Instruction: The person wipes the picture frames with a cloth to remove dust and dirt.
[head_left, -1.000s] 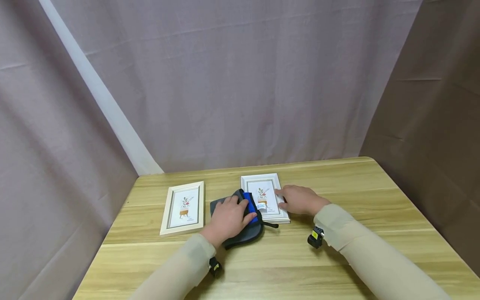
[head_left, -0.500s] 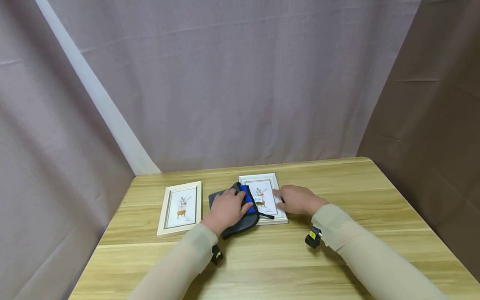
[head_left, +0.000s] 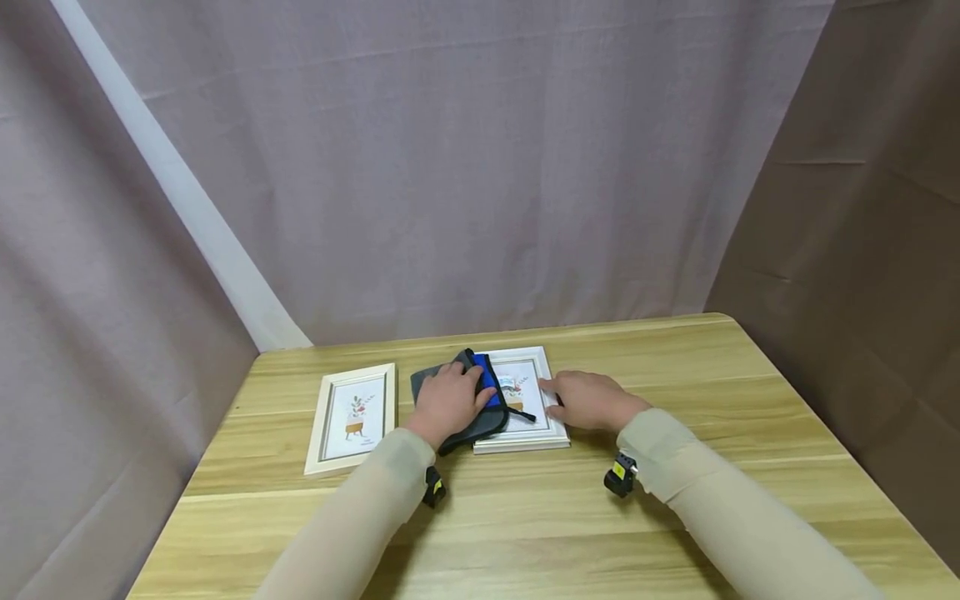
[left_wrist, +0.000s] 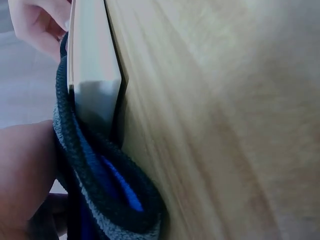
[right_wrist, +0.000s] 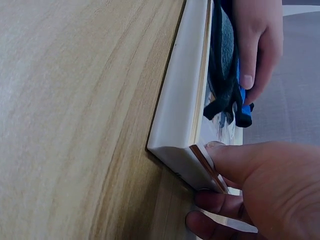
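My left hand (head_left: 447,402) grips a dark grey cloth (head_left: 486,425) with black edging and a blue band, its thumb on the blue part. The cloth overlaps the left side of a white picture frame (head_left: 553,429), which lies face up on the table. A small tag and a black loop stick out over the frame's picture. My right hand (head_left: 594,400) holds that frame by its right edge; in the right wrist view the thumb (right_wrist: 230,160) rests on top and fingers (right_wrist: 217,200) lie against the side. Folded edges of the cloth (left_wrist: 125,190) show in the left wrist view.
A second, cream picture frame (head_left: 315,442) lies face up at the left, close to the cloth. The wooden table (head_left: 525,533) ends at a back edge before grey curtains (head_left: 450,167). A darker curtain (head_left: 840,333) hangs at the right.
My left hand and the cloth have slid away from me along the white frame, the tag moving from the picture's lower part to its upper part. My right hand stays at the frame's edge.
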